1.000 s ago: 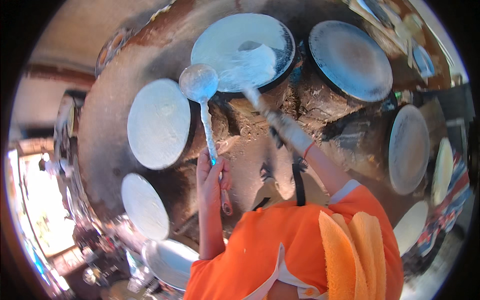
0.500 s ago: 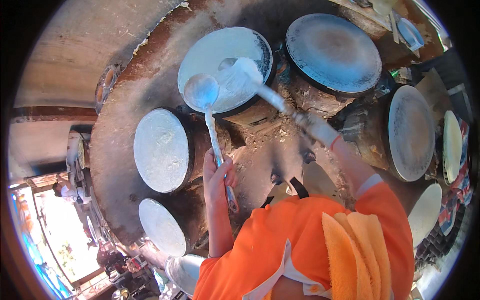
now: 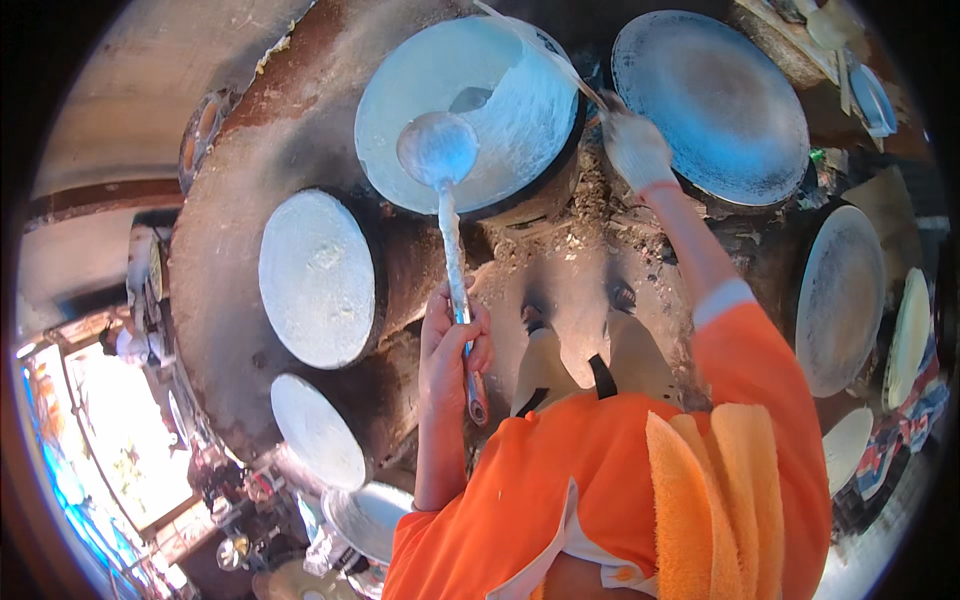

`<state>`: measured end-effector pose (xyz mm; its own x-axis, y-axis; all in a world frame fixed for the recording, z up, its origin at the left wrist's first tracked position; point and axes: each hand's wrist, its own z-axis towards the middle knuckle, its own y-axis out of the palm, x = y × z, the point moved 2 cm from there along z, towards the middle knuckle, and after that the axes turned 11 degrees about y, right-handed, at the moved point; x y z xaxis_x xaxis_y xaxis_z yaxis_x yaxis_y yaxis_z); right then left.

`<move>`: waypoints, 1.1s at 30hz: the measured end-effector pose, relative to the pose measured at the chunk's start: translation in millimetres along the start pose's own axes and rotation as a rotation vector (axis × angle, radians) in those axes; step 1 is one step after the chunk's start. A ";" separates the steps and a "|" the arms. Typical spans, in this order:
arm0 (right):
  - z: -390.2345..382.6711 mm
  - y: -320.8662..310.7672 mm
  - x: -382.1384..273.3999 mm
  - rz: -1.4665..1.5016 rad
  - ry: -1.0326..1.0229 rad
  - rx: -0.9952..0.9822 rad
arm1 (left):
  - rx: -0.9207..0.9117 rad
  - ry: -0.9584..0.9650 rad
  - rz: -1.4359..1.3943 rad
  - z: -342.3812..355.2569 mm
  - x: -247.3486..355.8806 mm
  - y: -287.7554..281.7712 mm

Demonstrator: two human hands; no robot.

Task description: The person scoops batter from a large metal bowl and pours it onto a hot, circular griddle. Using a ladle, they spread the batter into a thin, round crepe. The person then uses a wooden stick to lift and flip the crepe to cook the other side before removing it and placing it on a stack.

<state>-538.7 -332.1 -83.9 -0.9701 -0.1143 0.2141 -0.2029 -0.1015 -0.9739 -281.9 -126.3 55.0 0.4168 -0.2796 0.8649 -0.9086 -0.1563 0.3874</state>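
My left hand point(image 3: 455, 340) is closed round the handle of a metal ladle point(image 3: 438, 148), which is coated with pale batter. The ladle's bowl hangs over a round griddle point(image 3: 400, 85) spread with wet, whitish batter. At the griddle's right edge, my right hand point(image 3: 638, 150), in a pale glove with a red cuff, grips a long, thin spreading tool point(image 3: 545, 50). It reaches up and left across the far part of the griddle, and its full shape is hard to make out from this angle.
A darker griddle point(image 3: 715, 105) stands close by my right hand, with another point(image 3: 840, 300) further right. On the left are two griddles covered in white, one nearer point(image 3: 318, 430) and one farther point(image 3: 318, 280). Metal basins point(image 3: 370, 515) stand at lower left. A person point(image 3: 128, 345) is in the far-left background.
My right hand has swung up and away, carrying the tool to the griddle's far right side. The ladle has shifted slightly right and up, and the whole view has moved a little.
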 end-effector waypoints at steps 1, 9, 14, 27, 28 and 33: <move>9.6 -41.3 -16.8 0.203 0.185 -0.025 | 0.012 0.004 -0.009 3.8 0.5 -13.0; -58.0 -56.5 -53.8 1.144 0.421 0.032 | -0.172 -0.062 -0.050 28.3 20.6 -53.5; -100.0 -16.6 -60.8 0.723 0.367 0.173 | -0.199 -0.042 -0.092 37.4 34.0 -62.8; -85.1 -22.3 -88.5 0.699 0.102 0.012 | 0.072 0.111 -0.090 -38.5 32.1 -50.4; -94.8 -29.8 -80.8 0.745 0.093 0.043 | 0.079 0.114 -0.099 -44.0 34.6 -51.0; -110.4 -34.7 -59.6 0.661 0.153 0.061 | 0.074 0.104 -0.106 -34.5 29.0 -62.5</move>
<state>-488.6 -212.7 -71.2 -0.8963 -0.0310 -0.4423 0.4428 -0.1143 -0.8893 -213.9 -92.0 66.9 0.5016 -0.1587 0.8504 -0.8537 -0.2497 0.4570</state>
